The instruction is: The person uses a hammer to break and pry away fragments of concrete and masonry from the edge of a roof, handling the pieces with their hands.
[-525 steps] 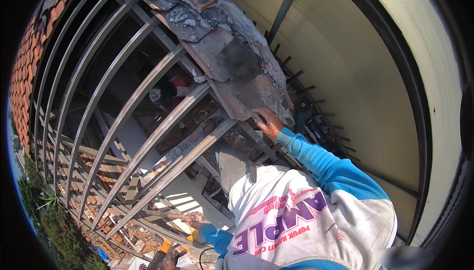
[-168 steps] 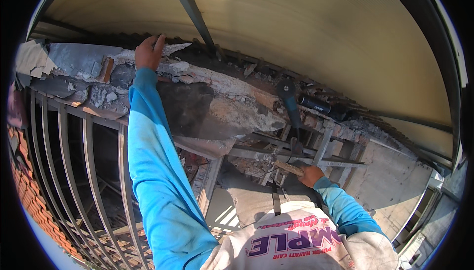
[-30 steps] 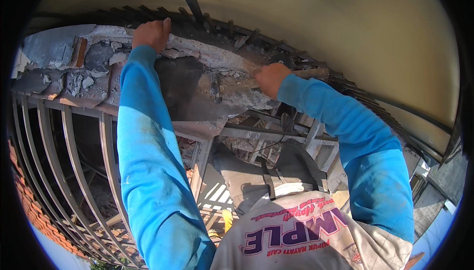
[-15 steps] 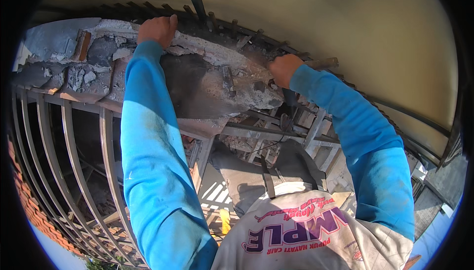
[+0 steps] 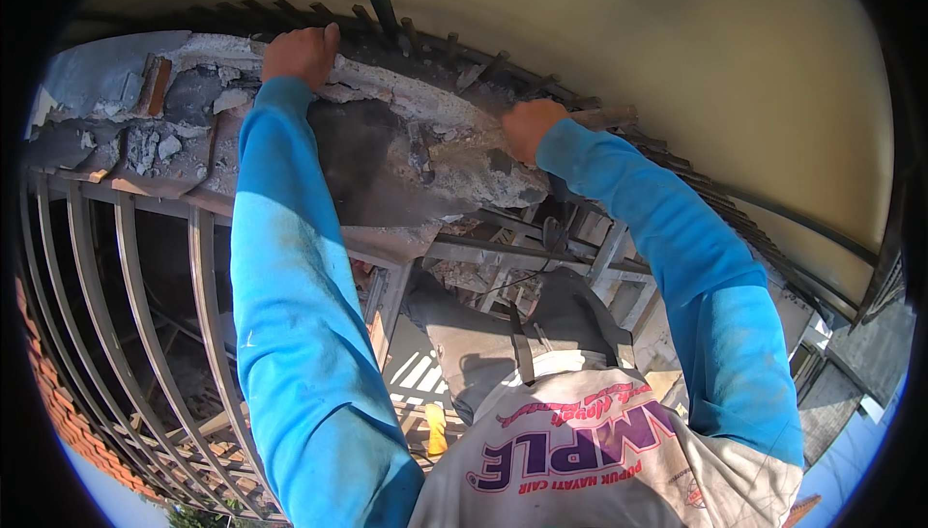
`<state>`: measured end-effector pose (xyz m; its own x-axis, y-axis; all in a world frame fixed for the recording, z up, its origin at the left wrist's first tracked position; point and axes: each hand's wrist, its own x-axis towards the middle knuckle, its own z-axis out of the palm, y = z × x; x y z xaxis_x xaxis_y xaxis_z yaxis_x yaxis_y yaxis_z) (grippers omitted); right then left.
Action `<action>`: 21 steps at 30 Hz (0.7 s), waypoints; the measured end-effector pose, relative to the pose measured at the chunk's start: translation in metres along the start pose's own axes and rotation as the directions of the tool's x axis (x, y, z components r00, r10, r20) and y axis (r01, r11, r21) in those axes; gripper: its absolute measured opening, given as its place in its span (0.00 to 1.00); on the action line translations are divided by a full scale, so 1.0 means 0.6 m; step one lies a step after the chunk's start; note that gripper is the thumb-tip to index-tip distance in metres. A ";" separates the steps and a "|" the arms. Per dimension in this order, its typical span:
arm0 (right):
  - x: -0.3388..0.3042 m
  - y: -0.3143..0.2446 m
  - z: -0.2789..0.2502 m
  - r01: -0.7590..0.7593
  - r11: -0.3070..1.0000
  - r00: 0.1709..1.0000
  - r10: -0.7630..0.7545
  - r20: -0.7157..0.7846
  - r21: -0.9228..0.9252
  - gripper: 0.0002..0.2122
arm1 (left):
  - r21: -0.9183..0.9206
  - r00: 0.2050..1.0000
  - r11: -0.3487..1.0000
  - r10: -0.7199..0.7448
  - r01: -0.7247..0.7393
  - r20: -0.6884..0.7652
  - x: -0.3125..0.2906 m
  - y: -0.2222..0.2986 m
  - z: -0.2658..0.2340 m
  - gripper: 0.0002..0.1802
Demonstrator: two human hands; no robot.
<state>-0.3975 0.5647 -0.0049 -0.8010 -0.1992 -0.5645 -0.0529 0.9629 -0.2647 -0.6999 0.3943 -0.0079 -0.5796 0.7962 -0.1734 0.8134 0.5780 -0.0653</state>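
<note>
A broken concrete ledge [image 5: 387,84] crosses the upper part of the view, rough and crumbling along its length. My left hand [image 5: 298,57] is closed over its far edge, fingers curled down on the far side and thumb raised. Farther right, my right hand [image 5: 530,129] is a closed fist beside the ledge's far edge. What that fist holds, if anything, is hidden. Below the hands, a dark patch [image 5: 353,142] marks the ledge's face, and a small rough lump [image 5: 420,153] juts out of it.
Behind the ledge runs a row of short wooden stubs [image 5: 498,59] under a large tan sheet [image 5: 677,35]. Curved metal bars [image 5: 135,277] stand at the left. Loose rubble [image 5: 169,146] and a brick piece [image 5: 155,88] lie on the ledge. Beams [image 5: 522,253] and debris show beneath me.
The view has shifted slightly, so both hands and the ledge appear a little farther left. My left hand keeps its hold; my right hand stays closed by the edge.
</note>
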 end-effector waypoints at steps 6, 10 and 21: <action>-0.062 -0.151 0.011 0.206 0.931 0.976 -0.218 0.006 0.300 0.09 | -0.017 1.000 1.000 -0.010 0.010 0.014 0.010 -0.012 0.032 0.21; -0.092 -0.255 0.033 0.678 0.694 0.735 -0.633 -0.244 0.242 0.08 | -0.014 1.000 1.000 0.004 -0.004 -0.030 0.001 -0.015 0.032 0.21; -0.068 -0.121 0.061 0.070 0.956 0.994 -0.089 0.056 0.284 0.11 | 0.040 1.000 0.999 0.012 -0.013 0.016 0.001 -0.003 0.019 0.13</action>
<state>-0.3391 0.4964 0.0084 -0.7582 -0.2945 -0.5817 0.0631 0.8549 -0.5150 -0.7009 0.3917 -0.0193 -0.5687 0.8004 -0.1895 0.8222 0.5600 -0.1023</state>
